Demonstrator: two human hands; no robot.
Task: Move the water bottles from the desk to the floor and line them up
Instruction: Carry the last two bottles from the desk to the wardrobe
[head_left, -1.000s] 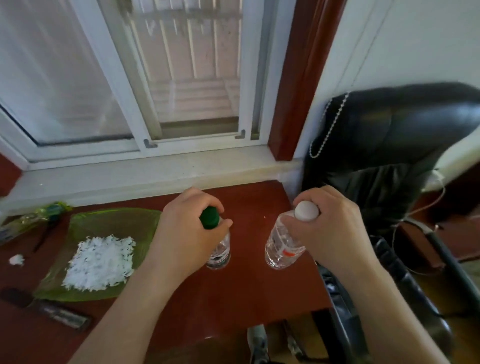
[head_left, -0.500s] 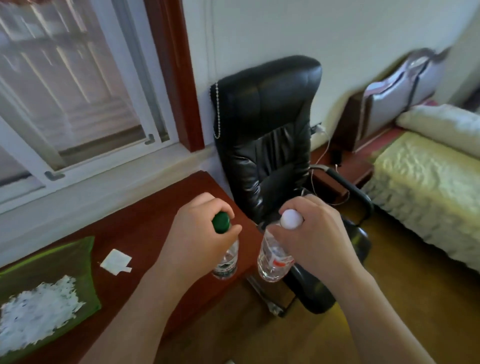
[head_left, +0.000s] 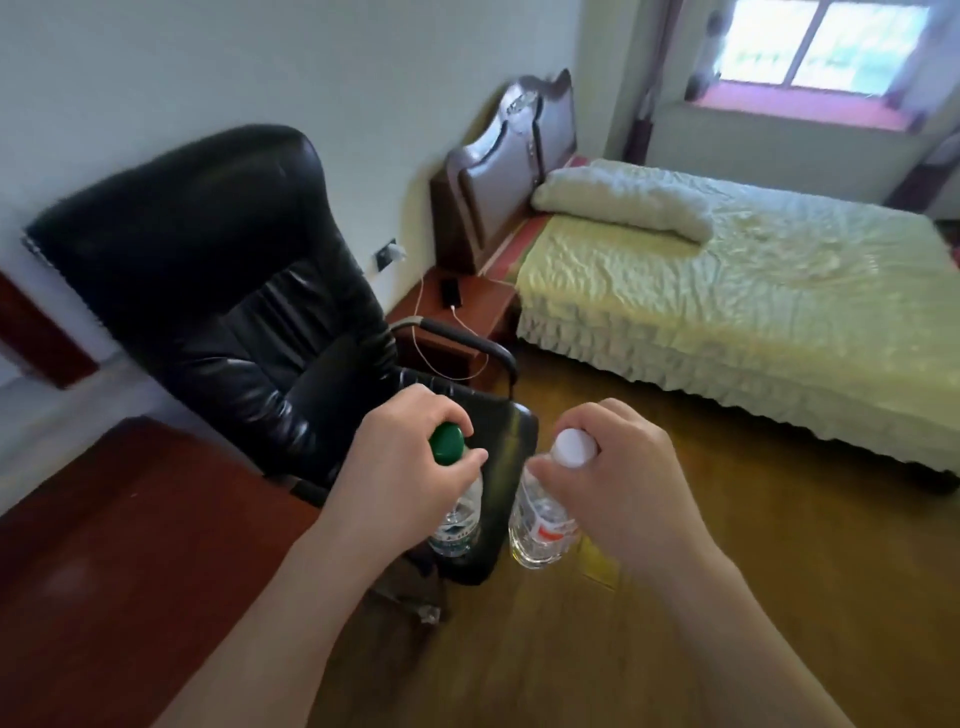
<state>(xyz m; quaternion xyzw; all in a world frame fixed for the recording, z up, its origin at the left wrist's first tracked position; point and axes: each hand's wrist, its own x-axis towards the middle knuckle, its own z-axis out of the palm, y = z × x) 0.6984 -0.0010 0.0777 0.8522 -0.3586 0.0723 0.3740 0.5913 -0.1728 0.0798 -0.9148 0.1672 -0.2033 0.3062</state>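
Left hand (head_left: 410, 462): grasping green-capped bottle (head_left: 458, 525) at neck.
Right hand (head_left: 618, 467): grasping white-capped bottle (head_left: 540, 535) at neck.
Change: both carried right, off desk (head_left: 130, 545), beside chair (head_left: 234, 286).

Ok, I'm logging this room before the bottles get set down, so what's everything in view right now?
green-capped bottle: 1, clear, held up in front of the chair seat
white-capped bottle: 1, clear with a red-marked label, held over the floor
office chair: 1, black, beside the desk
desk: 1, red-brown, lower left
floor: 1, brown wood, lower right
bed: 1, yellow-green cover, right
pillow: 1, pale yellow-green, at the bed's head
nightstand: 1, red-brown, between chair and bed
phone: 1, dark, on the nightstand
window: 1, bright, upper right
left hand: 1, grips the green-capped bottle's neck
right hand: 1, grips the white-capped bottle's neck
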